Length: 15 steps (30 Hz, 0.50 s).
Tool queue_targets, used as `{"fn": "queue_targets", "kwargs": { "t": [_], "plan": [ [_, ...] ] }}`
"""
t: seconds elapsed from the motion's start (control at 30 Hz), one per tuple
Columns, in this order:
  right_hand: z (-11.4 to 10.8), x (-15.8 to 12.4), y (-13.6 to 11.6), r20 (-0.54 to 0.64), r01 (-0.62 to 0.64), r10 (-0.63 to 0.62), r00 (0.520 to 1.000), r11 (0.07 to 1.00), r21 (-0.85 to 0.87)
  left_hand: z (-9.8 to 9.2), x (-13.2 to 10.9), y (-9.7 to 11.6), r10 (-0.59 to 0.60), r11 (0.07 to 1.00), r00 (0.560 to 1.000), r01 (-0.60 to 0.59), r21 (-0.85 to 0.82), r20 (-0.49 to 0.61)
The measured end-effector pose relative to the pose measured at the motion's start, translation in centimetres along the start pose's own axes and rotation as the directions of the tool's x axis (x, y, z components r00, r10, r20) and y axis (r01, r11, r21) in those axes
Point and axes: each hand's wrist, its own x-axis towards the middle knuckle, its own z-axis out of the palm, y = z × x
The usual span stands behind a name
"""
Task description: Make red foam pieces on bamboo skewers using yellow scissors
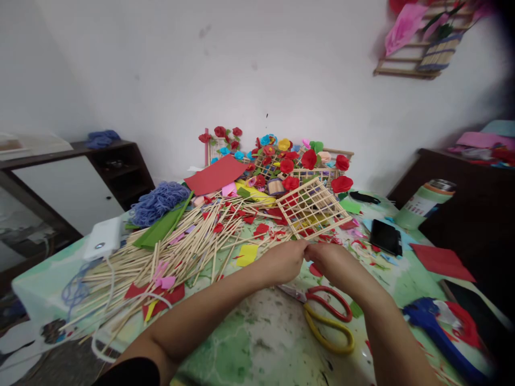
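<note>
My left hand [286, 261] and my right hand [326, 258] meet over the middle of the table, knuckles together. Both look closed, with the fingers curled away from me, so whatever they hold is hidden. Just beyond them a small lattice of thin wooden sticks [311, 209] leans on the pile. A red paper piece [316, 269] shows right below my right hand. Scissors [328, 316] with one red and one yellow handle lie under my wrists, blades pointing left. A yellow paper square [247, 255] lies left of my left hand.
Loose wooden sticks [185, 246] and blue yarn [161, 202] cover the table's left, near a white box with a cable [103, 238]. Paper flowers [286, 165] are heaped at the back. At right are a phone [385, 237], a bottle [422, 206] and a blue glue gun [436, 332].
</note>
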Motion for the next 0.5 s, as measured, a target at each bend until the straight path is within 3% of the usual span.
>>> {"fn": "queue_targets", "kwargs": {
  "t": [0.27,0.37,0.43,0.5],
  "plan": [
    [-0.5,0.2,-0.3,-0.008,0.066,-0.066,0.998,0.997,0.046,-0.6,0.3,-0.2,-0.012,0.965,0.998,0.029,-0.261,0.066],
    [-0.3,-0.1,0.2,-0.204,0.037,-0.036,0.978,0.999,0.002,-0.9,0.0,-0.9,-0.158,0.865,0.976,0.209,-0.456,0.146],
    [0.3,-0.6,0.5,-0.448,-0.046,0.016,0.894,0.997,-0.056,-1.3,-0.5,-1.6,-0.297,0.728,0.935,0.353,-0.588,0.194],
    [1.4,-1.3,0.3,-0.648,-0.18,0.101,0.755,0.982,-0.056,-1.7,-1.1,-2.5,-0.4,0.587,0.894,0.419,-0.693,0.202]
  ]
}}
